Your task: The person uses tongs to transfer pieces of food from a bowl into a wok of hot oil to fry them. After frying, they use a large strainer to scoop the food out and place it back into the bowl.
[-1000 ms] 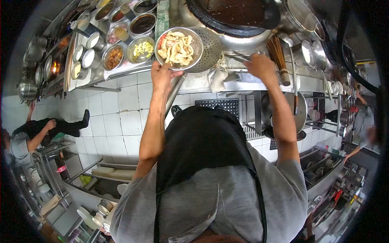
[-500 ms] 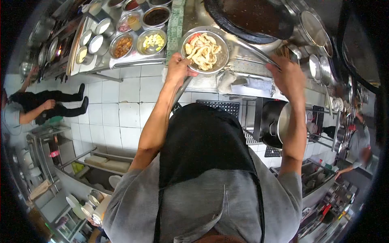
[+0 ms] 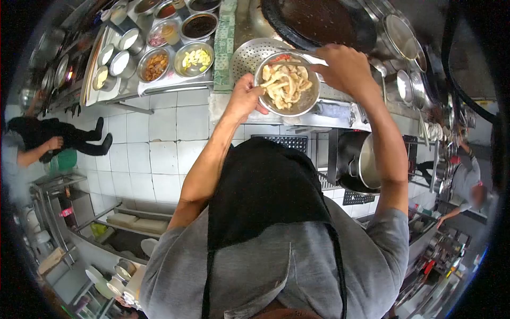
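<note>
My left hand (image 3: 247,98) grips the left rim of a metal bowl (image 3: 288,111) holding pale strips of food (image 3: 285,86) with a few red pieces. Over the bowl's upper right edge is my right hand (image 3: 342,66), closed round a utensil whose end lies among the strips. Part of that utensil is hidden by the fingers. Behind the bowl, to its left, lies a perforated metal strainer (image 3: 245,60). A large dark wok (image 3: 319,24) with brown liquid sits just beyond.
Bowls of ingredients (image 3: 195,57) stand on the left counter (image 3: 175,85). A large pot (image 3: 366,159) is below at right. One person (image 3: 58,139) is at far left, another (image 3: 467,178) at far right. Strainers (image 3: 401,34) lie right of the wok.
The bowl and my left hand have moved right and toward me, uncovering the strainer. My right hand has moved left, bringing the utensil into the bowl.
</note>
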{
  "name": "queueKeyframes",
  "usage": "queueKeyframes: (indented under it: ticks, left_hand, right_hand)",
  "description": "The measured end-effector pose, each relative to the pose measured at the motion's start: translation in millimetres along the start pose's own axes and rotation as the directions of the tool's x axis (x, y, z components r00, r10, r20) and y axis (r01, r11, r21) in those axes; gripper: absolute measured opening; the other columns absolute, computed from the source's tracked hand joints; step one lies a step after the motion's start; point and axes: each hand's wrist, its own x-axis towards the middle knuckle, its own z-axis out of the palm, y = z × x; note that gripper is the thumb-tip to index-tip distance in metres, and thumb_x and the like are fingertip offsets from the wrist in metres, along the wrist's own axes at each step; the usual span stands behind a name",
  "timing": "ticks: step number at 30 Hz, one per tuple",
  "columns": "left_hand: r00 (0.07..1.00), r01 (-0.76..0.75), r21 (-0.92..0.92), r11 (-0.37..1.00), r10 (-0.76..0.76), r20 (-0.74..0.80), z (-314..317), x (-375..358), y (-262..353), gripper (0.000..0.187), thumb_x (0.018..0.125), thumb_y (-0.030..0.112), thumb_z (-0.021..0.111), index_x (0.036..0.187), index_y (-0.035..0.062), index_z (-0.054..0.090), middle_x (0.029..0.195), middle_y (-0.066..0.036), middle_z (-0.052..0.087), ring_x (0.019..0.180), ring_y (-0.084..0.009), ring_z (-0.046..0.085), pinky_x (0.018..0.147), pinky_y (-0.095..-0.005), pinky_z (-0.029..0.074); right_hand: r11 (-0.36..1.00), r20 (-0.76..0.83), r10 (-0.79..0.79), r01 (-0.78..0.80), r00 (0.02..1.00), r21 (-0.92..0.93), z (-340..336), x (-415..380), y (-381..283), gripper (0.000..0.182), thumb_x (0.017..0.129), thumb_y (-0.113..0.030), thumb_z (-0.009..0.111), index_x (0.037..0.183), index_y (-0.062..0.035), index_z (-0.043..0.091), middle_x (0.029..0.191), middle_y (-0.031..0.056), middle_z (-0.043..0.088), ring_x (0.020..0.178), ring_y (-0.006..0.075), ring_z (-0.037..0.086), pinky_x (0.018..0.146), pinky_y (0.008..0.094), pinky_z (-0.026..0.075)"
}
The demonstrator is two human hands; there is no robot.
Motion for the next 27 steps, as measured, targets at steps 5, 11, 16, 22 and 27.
queueKeyframes:
  ticks: [5, 11, 16, 22, 27]
  left_hand:
    - [0.998, 0.018, -0.038, 0.999, -0.02, -0.063, -2.9, -5.3, 3.8, 0.014, 0.085, 0.001, 0.051, 0.096, -0.0049, 0.048, 0.084, -0.017, 0.059, 0.054, -0.0194, 0.062, 0.039, -0.0283, 0.055]
    - [0.995, 0.091, -0.002, 0.996, -0.091, 0.03, -8.2, -7.5, 17.8, 0.014, 0.084, 0.0, 0.05, 0.098, -0.0048, 0.048, 0.083, -0.018, 0.061, 0.054, -0.0204, 0.063, 0.038, -0.0275, 0.054]
    - [0.994, 0.077, 0.075, 0.994, -0.082, 0.071, -22.2, 5.3, 3.3, 0.018, 0.084, 0.0, 0.051, 0.102, -0.004, 0.049, 0.084, -0.016, 0.063, 0.058, -0.0202, 0.066, 0.039, -0.0271, 0.055]
    - [0.995, 0.083, -0.039, 0.996, -0.085, -0.048, -21.5, 6.6, 18.5, 0.02, 0.084, 0.0, 0.051, 0.103, -0.0048, 0.046, 0.092, -0.018, 0.063, 0.065, -0.0207, 0.067, 0.045, -0.0274, 0.058]
    - [0.991, 0.008, -0.137, 0.99, -0.026, -0.131, -24.0, 18.4, 2.9, 0.019, 0.084, -0.001, 0.052, 0.102, -0.0044, 0.045, 0.095, -0.02, 0.062, 0.069, -0.0236, 0.068, 0.047, -0.0294, 0.06]
  right_hand:
    - [0.995, 0.019, 0.065, -0.066, 0.998, 0.074, -25.7, -27.6, 9.8, 0.035, 0.082, -0.037, 0.066, 0.106, -0.0121, 0.069, 0.103, 0.011, 0.068, 0.091, 0.0324, 0.065, 0.078, 0.0435, 0.052]
    - [0.985, 0.105, 0.053, -0.069, 0.993, 0.156, 14.9, -3.5, 18.6, 0.037, 0.083, -0.043, 0.064, 0.101, -0.0116, 0.07, 0.094, 0.0127, 0.069, 0.088, 0.0342, 0.066, 0.077, 0.0449, 0.052]
    - [0.954, 0.02, -0.131, 0.121, 0.991, 0.276, 55.4, 0.1, 24.4, 0.03, 0.081, -0.036, 0.066, 0.1, -0.013, 0.071, 0.092, 0.0137, 0.068, 0.084, 0.0341, 0.065, 0.075, 0.0449, 0.051]
    - [0.974, -0.086, -0.114, 0.129, 0.99, 0.189, 24.6, -39.2, 7.7, 0.024, 0.081, -0.028, 0.067, 0.098, -0.0117, 0.071, 0.088, 0.0087, 0.068, 0.076, 0.031, 0.066, 0.067, 0.0423, 0.053]
    - [0.989, -0.058, -0.134, 0.137, 0.989, 0.056, 41.1, -50.9, 1.5, 0.029, 0.081, -0.029, 0.067, 0.104, -0.0126, 0.068, 0.091, 0.0059, 0.067, 0.075, 0.0288, 0.066, 0.064, 0.041, 0.053]
